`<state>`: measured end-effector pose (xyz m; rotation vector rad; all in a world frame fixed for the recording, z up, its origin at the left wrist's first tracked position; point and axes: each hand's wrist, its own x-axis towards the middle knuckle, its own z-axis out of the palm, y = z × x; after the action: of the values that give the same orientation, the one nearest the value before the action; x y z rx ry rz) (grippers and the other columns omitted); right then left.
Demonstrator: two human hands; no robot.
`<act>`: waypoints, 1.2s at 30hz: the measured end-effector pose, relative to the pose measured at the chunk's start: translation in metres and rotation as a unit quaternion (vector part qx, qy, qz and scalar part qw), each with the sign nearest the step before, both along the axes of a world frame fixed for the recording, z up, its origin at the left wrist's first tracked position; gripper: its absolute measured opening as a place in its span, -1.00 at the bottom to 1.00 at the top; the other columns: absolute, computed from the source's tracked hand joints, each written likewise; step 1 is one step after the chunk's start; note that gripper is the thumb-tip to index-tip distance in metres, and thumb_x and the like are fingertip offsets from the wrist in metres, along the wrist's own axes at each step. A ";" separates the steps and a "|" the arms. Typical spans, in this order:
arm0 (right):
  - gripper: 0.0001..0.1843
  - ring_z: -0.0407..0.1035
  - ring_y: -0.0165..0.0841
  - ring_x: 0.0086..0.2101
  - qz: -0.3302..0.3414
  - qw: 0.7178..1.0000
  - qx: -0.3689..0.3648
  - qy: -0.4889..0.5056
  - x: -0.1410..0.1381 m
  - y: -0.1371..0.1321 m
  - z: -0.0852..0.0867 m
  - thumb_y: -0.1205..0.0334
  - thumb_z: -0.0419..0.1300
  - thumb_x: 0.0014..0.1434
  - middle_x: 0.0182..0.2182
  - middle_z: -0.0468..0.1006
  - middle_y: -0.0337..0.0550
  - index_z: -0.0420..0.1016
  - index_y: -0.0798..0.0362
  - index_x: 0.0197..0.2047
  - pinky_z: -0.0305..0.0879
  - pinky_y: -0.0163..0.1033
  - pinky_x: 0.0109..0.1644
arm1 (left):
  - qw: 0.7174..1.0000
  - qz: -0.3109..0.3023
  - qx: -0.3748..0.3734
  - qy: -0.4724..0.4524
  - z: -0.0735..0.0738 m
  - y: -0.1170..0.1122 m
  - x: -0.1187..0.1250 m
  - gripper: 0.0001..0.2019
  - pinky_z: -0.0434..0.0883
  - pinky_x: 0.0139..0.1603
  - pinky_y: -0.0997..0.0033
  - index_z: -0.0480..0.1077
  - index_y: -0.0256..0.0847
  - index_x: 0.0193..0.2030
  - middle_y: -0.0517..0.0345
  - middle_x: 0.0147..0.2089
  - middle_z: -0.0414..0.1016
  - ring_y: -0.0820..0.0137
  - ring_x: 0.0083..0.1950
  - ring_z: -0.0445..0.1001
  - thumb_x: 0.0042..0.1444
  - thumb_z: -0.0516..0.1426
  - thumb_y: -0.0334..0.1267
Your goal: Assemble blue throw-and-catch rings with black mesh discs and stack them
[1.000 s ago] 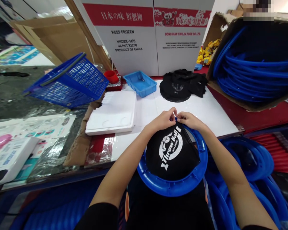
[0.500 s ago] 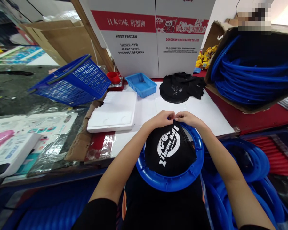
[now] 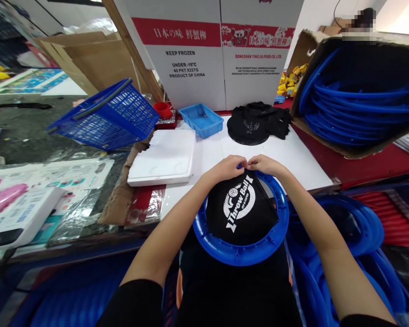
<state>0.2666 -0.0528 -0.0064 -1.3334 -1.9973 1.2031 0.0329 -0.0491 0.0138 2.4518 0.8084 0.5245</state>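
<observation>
A blue plastic ring [image 3: 240,255] lies at my lap against the table edge, tilted towards me. Across its opening sits a round black mesh net [image 3: 221,218] printed with "Throw Ball" in white; its right side hangs short of the ring, leaving a gap. At the ring's far side my left hand [image 3: 231,166] is closed, pinching the net's edge, with a bit of blue showing at its fingers. Fingertip to fingertip with it, my right hand [image 3: 264,165] pinches the same edge. The exact grip is partly hidden by the fingers.
More black nets [image 3: 250,127] lie ahead on the white tabletop, beside a light blue tray [image 3: 207,127]. A white foam slab [image 3: 162,159] and blue basket [image 3: 109,118] are left. A carton [image 3: 347,147] of blue rings stands right; more rings [image 3: 361,227] are stacked below.
Both hands keep pinching the net at the ring's far side, shifted only slightly. The ring's near side sits a little higher in view, and the camera has turned slightly.
</observation>
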 end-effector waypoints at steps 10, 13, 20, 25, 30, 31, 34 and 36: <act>-0.85 0.48 -0.19 -0.15 -0.037 0.984 0.141 -0.101 0.015 -0.026 -0.001 0.19 0.23 0.32 -0.20 0.61 -0.08 0.58 0.02 -0.27 0.36 -0.11 0.03 | 0.975 0.101 0.149 0.130 0.016 -0.066 -0.030 -0.74 0.46 0.19 0.00 0.55 -0.24 -0.03 -0.20 0.14 0.53 0.01 0.16 0.51 0.45 0.15 -0.10; -0.84 0.48 -0.15 -0.17 -0.079 0.961 0.165 -0.206 0.028 -0.042 0.003 0.29 0.20 0.35 -0.24 0.60 -0.03 0.53 0.01 -0.30 0.37 -0.07 0.01 | 0.954 0.136 0.177 0.198 0.008 -0.082 -0.041 -0.59 0.23 0.43 -0.39 0.52 -0.22 0.21 -0.35 0.45 0.34 -0.29 0.47 0.28 0.40 0.23 0.01; -0.75 0.43 0.10 0.12 -0.069 0.910 0.329 -0.242 0.016 -0.079 0.017 0.23 0.10 0.48 0.12 0.54 0.19 0.62 0.01 -0.03 0.42 0.22 0.23 | 0.982 0.047 0.086 0.163 -0.002 -0.056 -0.035 -0.22 0.09 0.58 -0.29 0.28 -0.18 0.51 -0.33 0.62 0.09 -0.26 0.63 0.05 0.28 0.34 0.11; -0.66 0.25 0.17 0.37 0.039 0.913 0.326 -0.241 0.005 -0.078 -0.003 0.27 0.19 0.43 0.42 0.36 0.12 0.63 -0.04 0.20 0.30 0.39 0.41 | 0.995 -0.005 0.069 0.078 -0.004 -0.024 -0.018 -0.64 0.40 0.34 0.02 0.54 -0.19 0.24 -0.16 0.19 0.54 0.04 0.24 0.47 0.43 0.19 -0.07; -0.66 0.21 0.21 0.40 0.053 0.918 0.315 -0.234 0.012 -0.068 -0.013 0.18 0.32 0.37 0.47 0.31 0.13 0.60 -0.02 0.19 0.28 0.41 0.42 | 0.991 -0.017 0.136 -0.006 -0.018 -0.014 -0.019 -0.81 0.40 0.36 -0.03 0.65 -0.12 0.03 -0.13 0.29 0.50 0.05 0.31 0.46 0.41 0.21 -0.21; -0.70 0.23 0.21 0.39 0.054 0.921 0.311 -0.228 0.014 -0.066 -0.013 0.19 0.35 0.35 0.45 0.34 0.14 0.61 -0.01 0.12 0.29 0.41 0.41 | 0.988 -0.022 0.150 -0.012 -0.020 -0.015 -0.020 -0.82 0.36 0.41 -0.09 0.67 -0.10 0.01 -0.14 0.38 0.44 0.00 0.39 0.41 0.40 0.23 -0.17; -0.85 0.30 0.16 0.35 0.063 0.940 0.283 -0.181 0.020 -0.060 -0.007 0.22 0.38 0.30 0.38 0.43 0.12 0.59 -0.01 -0.06 0.30 0.36 0.40 | 0.987 -0.031 0.155 0.003 -0.022 -0.018 -0.022 -0.74 0.25 0.50 -0.28 0.66 -0.06 0.09 -0.14 0.58 0.23 -0.15 0.55 0.25 0.33 0.32 -0.09; -0.91 0.32 0.10 0.35 0.059 0.957 0.251 -0.133 0.025 -0.059 -0.002 0.22 0.35 0.31 0.37 0.45 0.09 0.57 -0.02 -0.12 0.28 0.32 0.43 | 0.992 -0.031 0.124 0.007 -0.022 -0.021 -0.024 -0.61 0.23 0.53 -0.32 0.61 -0.07 0.18 -0.17 0.67 0.02 -0.21 0.61 0.15 0.25 0.39 -0.06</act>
<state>0.2920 -0.1117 -0.0085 -1.1687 -2.3885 0.5124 0.0088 -0.0698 -0.0080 2.7012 0.7053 0.6184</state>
